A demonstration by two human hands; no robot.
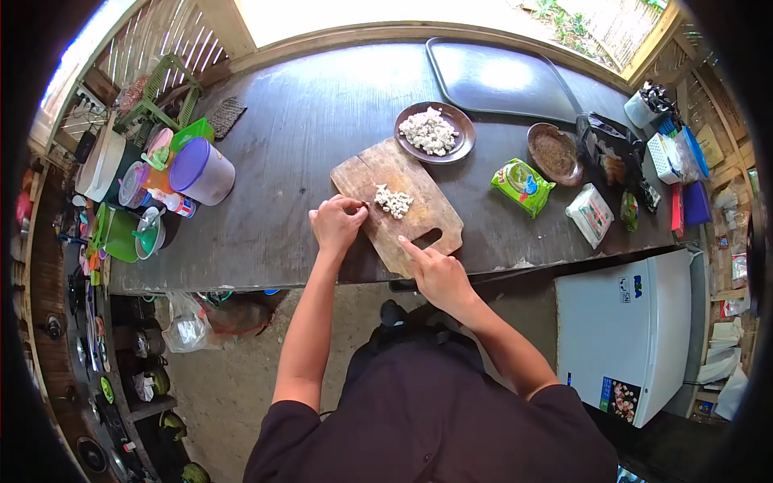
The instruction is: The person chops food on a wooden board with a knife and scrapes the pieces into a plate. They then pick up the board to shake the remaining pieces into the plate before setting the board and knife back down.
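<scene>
A wooden cutting board (439,201) lies at an angle on the dark table, its handle slot toward me. On it is a small heap of chopped white pieces (393,201). My left hand (336,225) is at the board's left edge, its thumb and fingers pinched together; what they hold, if anything, is too small to make out. Over the near end, beside the slot, my right hand (441,276) has its index finger stretched out toward the board and the other fingers curled. Just beyond the board, a brown plate (409,149) carries more white pieces (429,131).
Right of the board are a green packet (523,187), a brown dish (555,153), a white package (590,216) and a black plastic bag (609,149). A black tray (503,76) lies at the back. A purple-lidded tub (205,173) stands left. A white freezer (612,322) is below right.
</scene>
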